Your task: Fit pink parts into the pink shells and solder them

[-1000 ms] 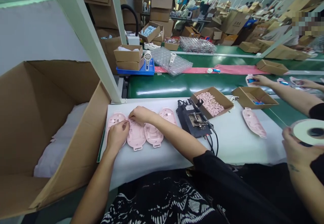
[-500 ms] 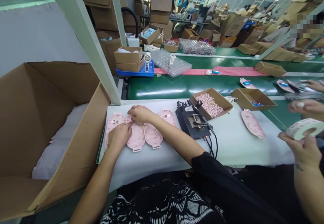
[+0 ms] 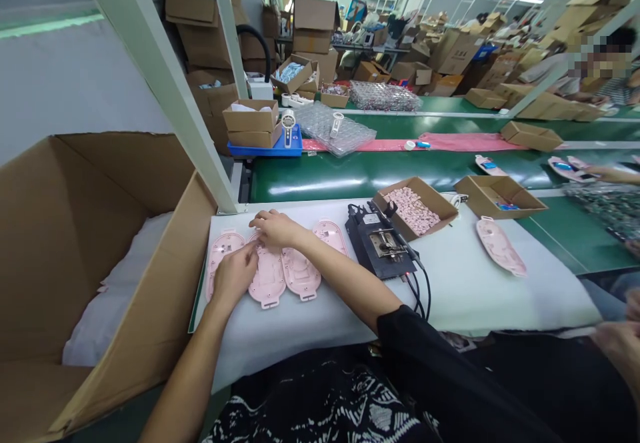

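Several pink plastic shell halves [image 3: 269, 279] lie in a row on the white work mat, their hollow sides up. My left hand [image 3: 237, 271] is over the left shells, fingertips pinched together at the upper part of the second one. Right beside it, my right hand [image 3: 274, 229] bends down over the top of that same shell, its fingers curled and close together. Whatever the fingertips hold is too small and covered to make out. Another pink shell [image 3: 330, 235] at the row's right end lies partly behind my right forearm.
A black device with a metal top [image 3: 385, 243] and cables stands right of the shells. Behind it is a carton of small pink pieces [image 3: 413, 209]. A single pink shell [image 3: 500, 246] lies further right. A large open carton [image 3: 165, 276] borders the left; a green conveyor [image 3: 325, 179] runs behind.
Both my hands stay at the second shell, with only small finger shifts. The co-worker's hands with the tape roll have left the mat's right side; the roll is out of view.
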Motion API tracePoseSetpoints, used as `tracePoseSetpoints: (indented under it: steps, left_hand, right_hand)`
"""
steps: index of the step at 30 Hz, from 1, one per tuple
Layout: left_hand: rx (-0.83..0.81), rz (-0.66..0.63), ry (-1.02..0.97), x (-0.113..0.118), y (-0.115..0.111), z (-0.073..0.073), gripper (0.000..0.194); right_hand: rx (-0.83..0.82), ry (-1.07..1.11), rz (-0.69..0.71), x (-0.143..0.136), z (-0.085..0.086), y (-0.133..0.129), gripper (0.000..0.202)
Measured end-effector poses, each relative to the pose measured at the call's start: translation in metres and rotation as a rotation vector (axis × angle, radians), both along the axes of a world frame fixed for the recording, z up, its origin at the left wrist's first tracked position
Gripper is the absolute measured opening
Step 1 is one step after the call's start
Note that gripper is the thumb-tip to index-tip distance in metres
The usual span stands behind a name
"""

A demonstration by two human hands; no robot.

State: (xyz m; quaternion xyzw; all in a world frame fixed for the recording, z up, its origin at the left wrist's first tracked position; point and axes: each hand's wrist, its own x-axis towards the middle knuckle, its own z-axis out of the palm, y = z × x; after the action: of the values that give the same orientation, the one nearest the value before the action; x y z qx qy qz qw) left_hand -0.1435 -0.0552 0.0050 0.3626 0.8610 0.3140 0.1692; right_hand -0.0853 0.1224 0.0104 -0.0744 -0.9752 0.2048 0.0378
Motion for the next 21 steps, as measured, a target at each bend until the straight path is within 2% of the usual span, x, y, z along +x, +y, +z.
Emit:
tracePoseSetpoints:
  steps: [2,5,8,11,16,21]
  left_hand:
    - [0.161,0.085,-0.153,0.001,-0.003,0.004,0.059]
    - [0.333,0.164,-0.366,0.003,-0.005,0.014,0.079]
    - [0.511,0.257,-0.666,0.004,-0.005,0.022,0.072]
    - [0.639,0.345,-0.883,0.004,-0.004,0.021,0.059]
    - [0.665,0.232,-0.937,0.007,-0.01,0.016,0.06]
    - [0.708,0.266,-1.038,0.007,-0.017,0.016,0.058]
  right_hand:
    - [-0.095,0.171,0.034,0.01,0.011,-0.007,0.036]
    - [-0.259,0.353,0.208,0.023,0.027,-0.024,0.025]
    - [-0.224,0.334,0.337,0.028,0.035,-0.041,0.022]
    - [-0.16,0.259,0.315,0.025,0.036,-0.051,0.023]
    - [-0.182,0.209,0.246,0.02,0.033,-0.058,0.017]
    - [-0.205,0.246,0.331,0.016,0.031,-0.061,0.013]
